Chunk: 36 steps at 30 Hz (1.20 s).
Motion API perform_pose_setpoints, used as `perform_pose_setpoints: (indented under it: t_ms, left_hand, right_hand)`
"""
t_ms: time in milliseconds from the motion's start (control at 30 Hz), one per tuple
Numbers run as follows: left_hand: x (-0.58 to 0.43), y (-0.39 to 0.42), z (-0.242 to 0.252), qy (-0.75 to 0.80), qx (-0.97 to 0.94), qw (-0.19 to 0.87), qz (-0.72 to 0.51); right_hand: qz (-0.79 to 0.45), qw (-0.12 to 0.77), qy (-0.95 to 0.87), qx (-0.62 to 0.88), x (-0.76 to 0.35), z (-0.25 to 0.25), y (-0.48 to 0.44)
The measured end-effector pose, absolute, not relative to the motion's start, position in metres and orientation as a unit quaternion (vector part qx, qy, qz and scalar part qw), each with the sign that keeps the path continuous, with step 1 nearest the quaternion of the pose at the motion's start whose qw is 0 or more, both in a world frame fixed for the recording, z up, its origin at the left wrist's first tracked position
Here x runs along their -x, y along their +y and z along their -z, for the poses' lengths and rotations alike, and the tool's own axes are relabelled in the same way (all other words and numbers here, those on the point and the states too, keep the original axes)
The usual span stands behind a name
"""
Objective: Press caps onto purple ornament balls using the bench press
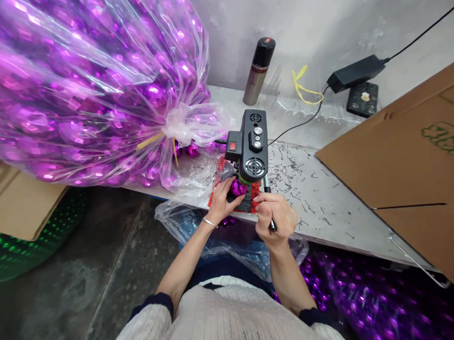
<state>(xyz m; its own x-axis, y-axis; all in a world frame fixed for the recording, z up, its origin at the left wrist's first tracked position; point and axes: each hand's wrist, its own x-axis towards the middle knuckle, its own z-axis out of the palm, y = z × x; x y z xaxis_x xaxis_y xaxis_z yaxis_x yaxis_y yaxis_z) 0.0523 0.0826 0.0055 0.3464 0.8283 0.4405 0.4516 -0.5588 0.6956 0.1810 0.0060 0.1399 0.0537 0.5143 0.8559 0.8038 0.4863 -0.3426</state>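
Observation:
A small black bench drill press with a red switch stands on the table over a red and black base. Under its head sits a shiny purple faceted ball. My left hand is closed around the ball's near left side, thumb and fingers against it. My right hand wraps round the black-gripped lever at the machine's right. The drill's tip is hidden beneath the head.
A large clear bag of purple balls fills the left. Behind stand a spray can and a power adapter. Dark shavings litter the table. A cardboard box is at right; more purple balls lie below.

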Motion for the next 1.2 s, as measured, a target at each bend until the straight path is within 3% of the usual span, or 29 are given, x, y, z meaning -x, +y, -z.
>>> perform_pose_setpoints:
  t_ms: [467,1200]
  left_hand:
    - [-0.053,0.082,0.001,0.395,-0.778,0.229,-0.432]
    - [-0.051,0.084,0.004,0.393,-0.789,0.226,-0.415]
  right_hand:
    - [0.164,0.580,-0.652,0.460,-0.178,-0.075,0.012]
    - [0.152,0.602,-0.633,0.463,-0.175,-0.065,0.013]
